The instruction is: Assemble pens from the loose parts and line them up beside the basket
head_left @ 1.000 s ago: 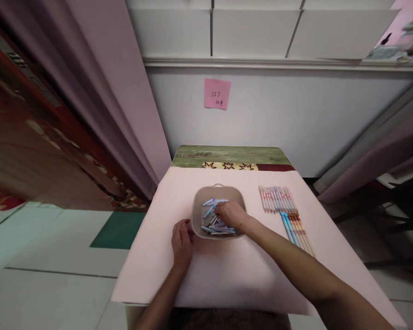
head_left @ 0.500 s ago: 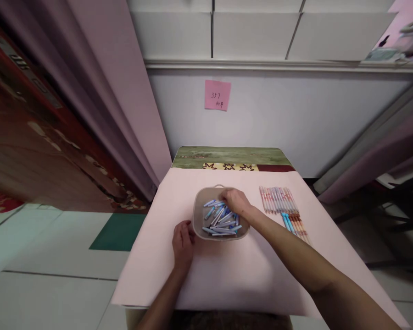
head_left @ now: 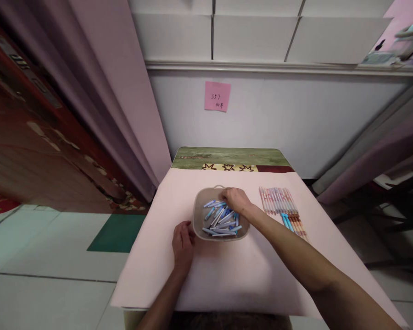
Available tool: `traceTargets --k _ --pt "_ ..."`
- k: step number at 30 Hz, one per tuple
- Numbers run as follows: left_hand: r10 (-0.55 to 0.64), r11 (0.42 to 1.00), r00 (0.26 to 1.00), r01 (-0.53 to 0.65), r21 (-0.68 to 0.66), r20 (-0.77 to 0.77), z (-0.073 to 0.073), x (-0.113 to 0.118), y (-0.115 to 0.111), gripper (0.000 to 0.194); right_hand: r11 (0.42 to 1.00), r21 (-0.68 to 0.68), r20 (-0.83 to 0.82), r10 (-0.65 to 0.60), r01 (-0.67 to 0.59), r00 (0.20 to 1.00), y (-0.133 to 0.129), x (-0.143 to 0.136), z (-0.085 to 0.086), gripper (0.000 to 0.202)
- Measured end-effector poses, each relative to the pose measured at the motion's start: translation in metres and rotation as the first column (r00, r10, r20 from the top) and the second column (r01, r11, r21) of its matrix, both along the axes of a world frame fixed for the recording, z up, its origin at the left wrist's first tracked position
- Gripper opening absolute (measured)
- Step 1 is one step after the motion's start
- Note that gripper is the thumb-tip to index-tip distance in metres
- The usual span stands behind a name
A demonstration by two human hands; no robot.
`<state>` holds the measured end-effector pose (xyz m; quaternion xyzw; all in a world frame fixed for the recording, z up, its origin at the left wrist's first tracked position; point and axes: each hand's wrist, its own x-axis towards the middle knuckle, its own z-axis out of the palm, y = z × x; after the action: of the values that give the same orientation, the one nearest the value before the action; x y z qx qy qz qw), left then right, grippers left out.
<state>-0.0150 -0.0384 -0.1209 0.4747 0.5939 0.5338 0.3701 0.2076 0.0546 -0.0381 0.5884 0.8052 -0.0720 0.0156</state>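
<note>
A translucent plastic bin (head_left: 197, 217) with a small loop at its far side stands on the table. Many blue, white and purple pens (head_left: 223, 219) lie loosely at angles inside it. My right hand (head_left: 237, 200) reaches over the bin's right side, fingers curled down by the pens at the far right; whatever they pinch is hidden. Beside the bin's left wall rests my left hand (head_left: 183, 240), fingers loosely curled, with no object showing in it. Whether it touches the wall I cannot tell.
Right of the bin lies a neat row of patterned pens (head_left: 278, 200). Just nearer is a shorter row of blue pens (head_left: 287, 222) and brown pens (head_left: 298, 225). A pink sheet (head_left: 227, 279) covers the table; a pink note (head_left: 217, 96) hangs on the wall behind.
The view has tilted up very slightly. My right hand shifts a little over the pens; the left hand and the bin stay in place.
</note>
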Motion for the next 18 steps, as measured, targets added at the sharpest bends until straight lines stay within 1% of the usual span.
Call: traceTargets --k 2,6,10,12,14,16,18 --pt "0.002 1.0 1.0 -0.002 0.004 -0.007 -0.001 0.0 0.0 0.038 0.998 -0.025 -0.02 0.065 -0.065 0.998 -0.004 -0.008 -0.004 0.026" --pt "0.001 1.0 1.0 -0.001 0.011 -0.025 -0.004 0.0 0.002 0.038 0.971 -0.071 -0.071 0.225 -0.23 0.972 -0.008 -0.036 -0.016 0.026" --pt "0.0 1.0 0.999 0.001 0.012 -0.032 -0.006 0.0 0.003 0.039 0.946 -0.094 -0.109 0.301 -0.311 0.947 -0.005 -0.056 -0.028 0.021" --pt "0.003 1.0 1.0 -0.003 0.01 -0.03 -0.007 0.0 0.003 0.039 0.942 -0.082 -0.156 0.309 -0.324 0.938 -0.003 -0.056 -0.027 0.019" --pt "0.005 1.0 1.0 -0.005 0.003 -0.021 -0.008 0.001 0.002 0.04 0.948 -0.042 -0.233 0.297 -0.315 0.926 -0.002 -0.05 -0.02 0.016" --pt "0.005 1.0 1.0 -0.005 -0.007 -0.002 -0.007 0.0 0.001 0.042 0.964 0.016 -0.326 0.256 -0.265 0.91 -0.003 -0.038 -0.01 0.015" --pt "0.002 1.0 1.0 -0.002 -0.018 0.024 -0.004 -0.003 0.0 0.044 0.983 0.073 -0.422 0.183 -0.168 0.888 -0.01 -0.024 -0.001 0.019"
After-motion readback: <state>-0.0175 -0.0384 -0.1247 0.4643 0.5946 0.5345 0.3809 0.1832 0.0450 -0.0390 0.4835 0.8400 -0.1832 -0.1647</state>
